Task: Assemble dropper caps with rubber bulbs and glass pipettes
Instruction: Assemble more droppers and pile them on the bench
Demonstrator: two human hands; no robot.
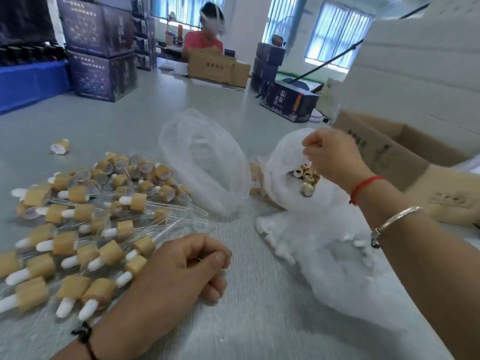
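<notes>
A grey table (pixel 104 118) carries the work, seen from the head camera. On its left lies a heap of finished droppers (pixel 85 229), too many and too overlapped to count: each has a short tan cylindrical cap with a wood-like look, a white rounded rubber bulb at one end and a thin clear glass tube at the other. One loose cap (pixel 60 146) lies apart, beyond the heap. The left hand (pixel 181 266) rests on the table just beside the heap's near edge, fingers curled inward; whether they hold anything cannot be told. Three thin, crinkled, translucent plastic bags stand in the middle: an open bag (pixel 205 162) whose contents are unclear; a second bag (pixel 288 162) showing tan caps (pixel 307 178) through its mouth; and a nearer bag (pixel 337 255) with small white bulbs (pixel 363 252) dimly visible through the film. The right hand (pixel 335 157), raised above the cap bag, pinches that bag's upper edge between curled fingers; its wrist bears a red cord and a silver bangle. An open brown cardboard box (pixel 384 149) sits to the right. Farther off, a seated person (pixel 205 37) works behind another brown carton (pixel 218 68), with dark printed cartons (pixel 101 48) stacked nearby.
</notes>
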